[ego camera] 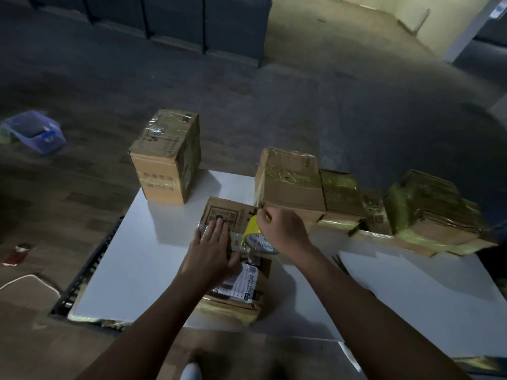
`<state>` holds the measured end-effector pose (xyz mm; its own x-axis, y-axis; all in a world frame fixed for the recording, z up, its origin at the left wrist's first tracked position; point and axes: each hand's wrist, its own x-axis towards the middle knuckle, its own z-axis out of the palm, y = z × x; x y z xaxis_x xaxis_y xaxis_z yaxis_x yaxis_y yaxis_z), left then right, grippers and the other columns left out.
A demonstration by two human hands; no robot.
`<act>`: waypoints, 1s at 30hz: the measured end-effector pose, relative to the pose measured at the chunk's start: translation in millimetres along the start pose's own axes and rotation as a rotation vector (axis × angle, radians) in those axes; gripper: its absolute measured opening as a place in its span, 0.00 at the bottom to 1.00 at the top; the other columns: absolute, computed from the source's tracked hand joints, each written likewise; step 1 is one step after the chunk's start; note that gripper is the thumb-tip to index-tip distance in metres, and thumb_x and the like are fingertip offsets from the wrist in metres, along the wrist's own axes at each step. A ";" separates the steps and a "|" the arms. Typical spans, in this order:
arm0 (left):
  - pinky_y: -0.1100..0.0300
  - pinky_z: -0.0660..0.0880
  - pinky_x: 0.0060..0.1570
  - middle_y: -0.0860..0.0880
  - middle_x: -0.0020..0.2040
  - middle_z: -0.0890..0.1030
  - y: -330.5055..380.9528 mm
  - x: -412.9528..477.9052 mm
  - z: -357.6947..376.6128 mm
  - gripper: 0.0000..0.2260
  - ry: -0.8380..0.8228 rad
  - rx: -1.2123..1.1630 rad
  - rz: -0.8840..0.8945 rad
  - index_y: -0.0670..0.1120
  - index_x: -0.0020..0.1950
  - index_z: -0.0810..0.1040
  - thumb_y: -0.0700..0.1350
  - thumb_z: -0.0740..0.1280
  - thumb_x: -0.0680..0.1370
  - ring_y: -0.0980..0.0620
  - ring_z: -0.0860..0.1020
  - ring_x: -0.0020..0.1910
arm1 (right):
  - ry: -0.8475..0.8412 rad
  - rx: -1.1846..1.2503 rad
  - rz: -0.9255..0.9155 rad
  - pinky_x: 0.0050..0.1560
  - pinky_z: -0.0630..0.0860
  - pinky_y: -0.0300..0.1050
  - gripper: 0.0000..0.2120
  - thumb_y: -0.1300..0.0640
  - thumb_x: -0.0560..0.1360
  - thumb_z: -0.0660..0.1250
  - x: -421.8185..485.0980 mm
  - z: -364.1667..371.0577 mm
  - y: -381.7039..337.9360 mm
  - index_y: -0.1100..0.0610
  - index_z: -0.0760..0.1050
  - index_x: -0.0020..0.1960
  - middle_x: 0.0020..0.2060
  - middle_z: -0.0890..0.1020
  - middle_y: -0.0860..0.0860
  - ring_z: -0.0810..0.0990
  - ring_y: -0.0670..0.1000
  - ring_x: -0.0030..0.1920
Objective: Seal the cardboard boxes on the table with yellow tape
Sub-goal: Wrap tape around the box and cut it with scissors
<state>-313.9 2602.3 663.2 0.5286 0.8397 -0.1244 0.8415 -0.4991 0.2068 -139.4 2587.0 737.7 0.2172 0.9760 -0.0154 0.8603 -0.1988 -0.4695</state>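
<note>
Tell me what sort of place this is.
Likely a dim packing or storage room: tape-wrapped cardboard boxes crowd a white table, the right hand holds a yellow tape roll, and dark cabinets line the far wall.

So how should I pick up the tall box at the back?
Squeeze the tall box between its two side walls, coming from the front. It stands upright and alone at the table's far corner, so both sides are free.

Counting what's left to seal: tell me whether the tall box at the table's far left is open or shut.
Shut. The tall box has its top flaps flat under shiny tape; tape colour: cannot tell.
</note>
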 end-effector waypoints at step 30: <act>0.40 0.38 0.73 0.47 0.80 0.45 53.5 2.2 10.7 0.45 -0.046 0.005 0.111 0.44 0.80 0.44 0.68 0.37 0.68 0.48 0.42 0.78 | 0.031 0.589 0.151 0.49 0.76 0.47 0.17 0.47 0.79 0.64 -19.6 -0.7 60.5 0.60 0.83 0.48 0.42 0.85 0.52 0.82 0.47 0.46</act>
<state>-266.5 2575.1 663.5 0.6227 0.7689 -0.1451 0.7783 -0.5893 0.2169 -91.3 2555.8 710.3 0.3382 0.9359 -0.0982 0.4209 -0.2438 -0.8737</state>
